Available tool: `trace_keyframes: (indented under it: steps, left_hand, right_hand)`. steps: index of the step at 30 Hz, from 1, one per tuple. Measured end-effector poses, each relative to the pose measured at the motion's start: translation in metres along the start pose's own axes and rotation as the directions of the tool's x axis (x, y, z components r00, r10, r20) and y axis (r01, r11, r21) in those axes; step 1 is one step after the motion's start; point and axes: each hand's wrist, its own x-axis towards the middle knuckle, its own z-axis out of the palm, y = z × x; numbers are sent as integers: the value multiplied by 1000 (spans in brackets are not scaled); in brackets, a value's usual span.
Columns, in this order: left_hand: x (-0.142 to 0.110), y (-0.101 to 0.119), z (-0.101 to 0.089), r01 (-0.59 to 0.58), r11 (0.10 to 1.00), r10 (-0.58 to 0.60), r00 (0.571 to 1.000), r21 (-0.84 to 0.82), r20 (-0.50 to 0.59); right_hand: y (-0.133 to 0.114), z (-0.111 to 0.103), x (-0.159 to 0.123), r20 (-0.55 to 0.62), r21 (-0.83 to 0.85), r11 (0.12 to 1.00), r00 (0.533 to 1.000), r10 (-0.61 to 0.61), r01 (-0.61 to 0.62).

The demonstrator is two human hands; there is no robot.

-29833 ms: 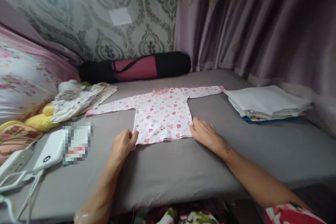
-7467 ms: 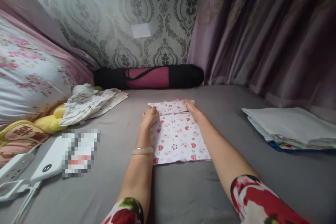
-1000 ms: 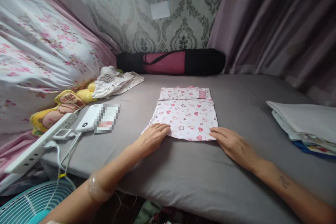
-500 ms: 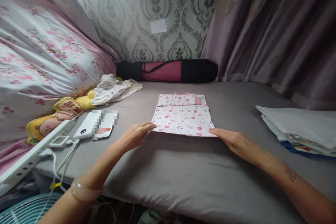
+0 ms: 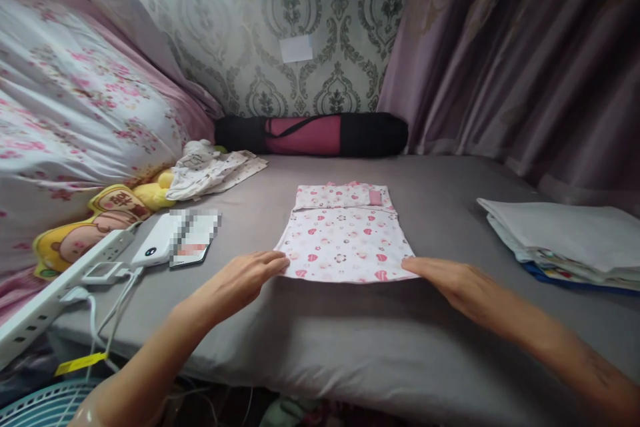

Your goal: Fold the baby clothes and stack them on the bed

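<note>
On the grey bed (image 5: 325,333), the patterned shirt (image 5: 345,240) is being pinched at its near corners by the left hand (image 5: 245,273) and the right hand (image 5: 453,277). Through uneven tension, the folded sleeve (image 5: 330,197) could be skewed. The collar (image 5: 353,184) is being pointed away, seemingly along the long axis.

both hands on the near corners of a partly folded printed shirt (image 5: 345,243)

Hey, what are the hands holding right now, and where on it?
The white cotton-like top with pink heart prints: left hand and right hand each pinch one corner of its near hem.
</note>
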Motion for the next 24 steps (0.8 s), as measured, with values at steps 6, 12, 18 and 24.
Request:
trace_keyframes:
  steps: [6, 12, 18, 24]
  left_hand:
    - [-16, 7, -11, 6, 969, 3, 999, -248, 34]
    - [19, -25, -2, 318, 745, -361, 931, -586, 46]
    - [72, -47, 8, 316, 316, -651, 758, -895, 38]
    - [127, -62, 23, 385, 303, -796, 605, -872, -9]
  right_hand:
    - [-1, 0, -29, 96, 74, 995, 994, 58, -66]
    - [17, -9, 6, 198, 286, 929, 963, 181, -234]
    - [47, -8, 58, 27, 424, 826, 917, 399, -371]
    - [84, 22, 107, -88, 468, 723, 787, 610, -508]
